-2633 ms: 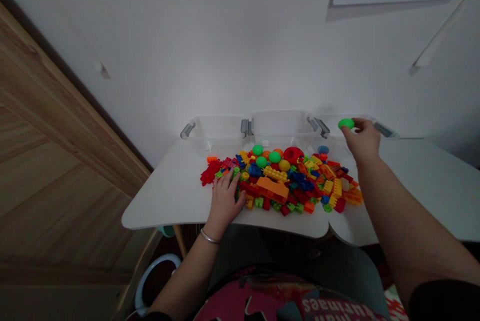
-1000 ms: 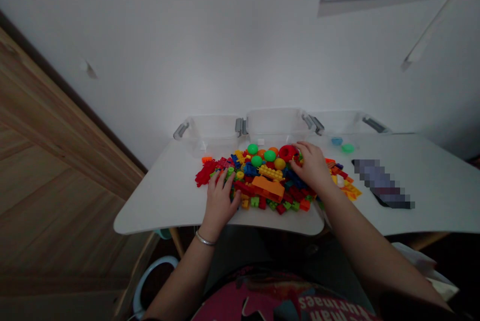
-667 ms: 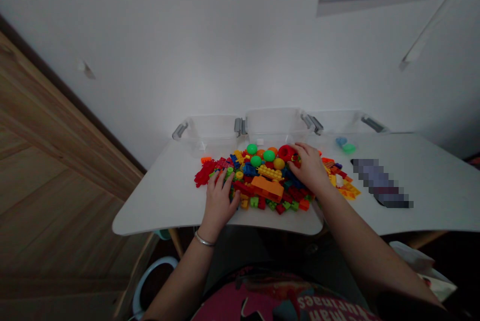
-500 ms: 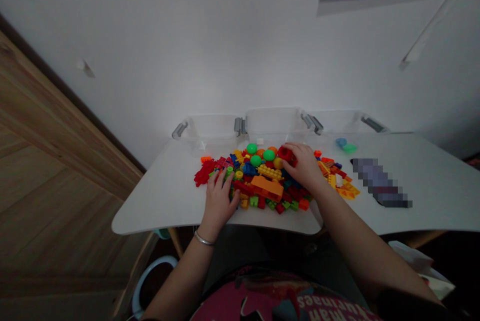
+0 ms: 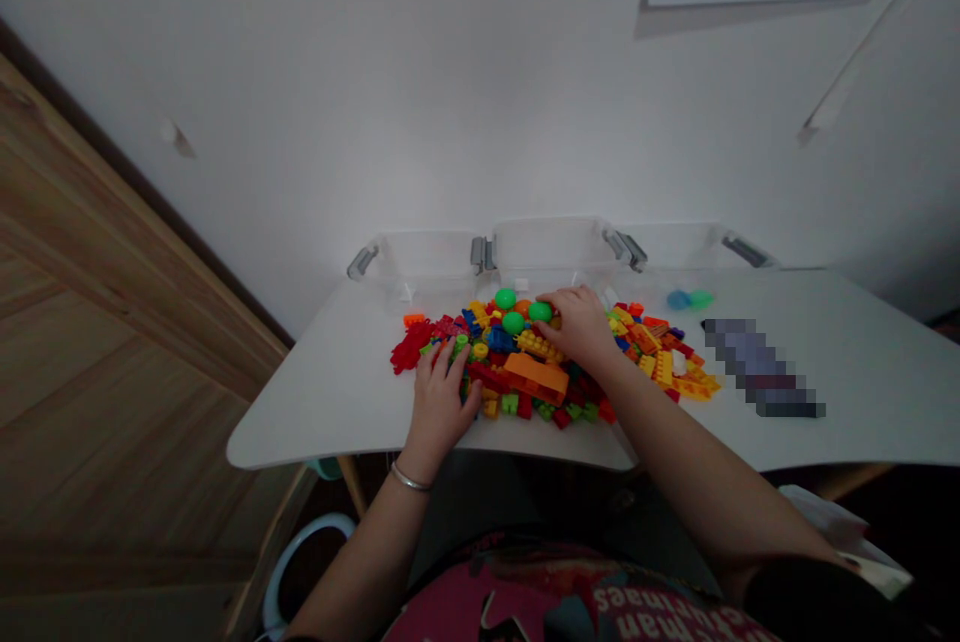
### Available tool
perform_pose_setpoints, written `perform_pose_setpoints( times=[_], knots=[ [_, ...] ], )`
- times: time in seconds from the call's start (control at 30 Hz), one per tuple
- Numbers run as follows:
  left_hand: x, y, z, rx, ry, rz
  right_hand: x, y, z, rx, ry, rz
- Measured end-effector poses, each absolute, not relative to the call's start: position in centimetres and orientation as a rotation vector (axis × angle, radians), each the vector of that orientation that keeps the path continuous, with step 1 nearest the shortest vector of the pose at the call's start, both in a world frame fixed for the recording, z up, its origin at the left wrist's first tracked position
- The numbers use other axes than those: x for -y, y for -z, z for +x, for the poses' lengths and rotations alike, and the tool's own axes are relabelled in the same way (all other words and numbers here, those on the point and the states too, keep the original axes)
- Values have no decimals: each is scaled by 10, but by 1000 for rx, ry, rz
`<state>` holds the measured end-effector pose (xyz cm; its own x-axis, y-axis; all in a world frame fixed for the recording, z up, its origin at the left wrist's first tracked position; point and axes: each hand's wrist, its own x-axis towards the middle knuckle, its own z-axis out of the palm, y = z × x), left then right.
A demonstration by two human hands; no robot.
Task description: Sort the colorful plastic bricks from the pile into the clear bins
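Three clear plastic storage tubs with grey clip handles stand in a row along the far edge of the white worktop, the middle one directly behind a heaped pile of plastic building bricks. The pile lies in the middle of the worktop, in reds, yellows, blues, oranges and greens, and spreads along the far-to-near middle towards the near edge without reaching it. A long orange plastic brick sits in it near the front, its long axis slanting from upper left down to lower right.

The right hand reaches across from the lower right, arm angled inward, and lies on top of the pile. Its fingers curve down together just beside a green plastic ball, and whether they are clamped on anything cannot be told. The left hand rests at the pile's near side, palm down, with a silver bangle on the wrist. Its fingers are spread apart on the bricks, gripping nothing visible.

A blue plastic piece and a green plastic piece lie touching on the worktop right of the pile, near the far edge, and a pixelated object lies nearer the right side
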<state>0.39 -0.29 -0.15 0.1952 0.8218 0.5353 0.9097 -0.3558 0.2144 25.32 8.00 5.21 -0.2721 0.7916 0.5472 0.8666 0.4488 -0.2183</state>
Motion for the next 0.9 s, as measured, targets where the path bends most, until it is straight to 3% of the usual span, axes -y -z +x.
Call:
perform_pose_setpoints(
  times=[0.33,0.67,0.9],
  knots=[
    [1,6,3,1725,852,-2309,-70,-51,270,1711,84,-1360],
    [1,3,3,1714,868,-2310,-85,-78,358,1264,370,-1583],
    [1,4,2,1716,880,-2314,-107,-84,397,1165,230,-1793]
  ],
)
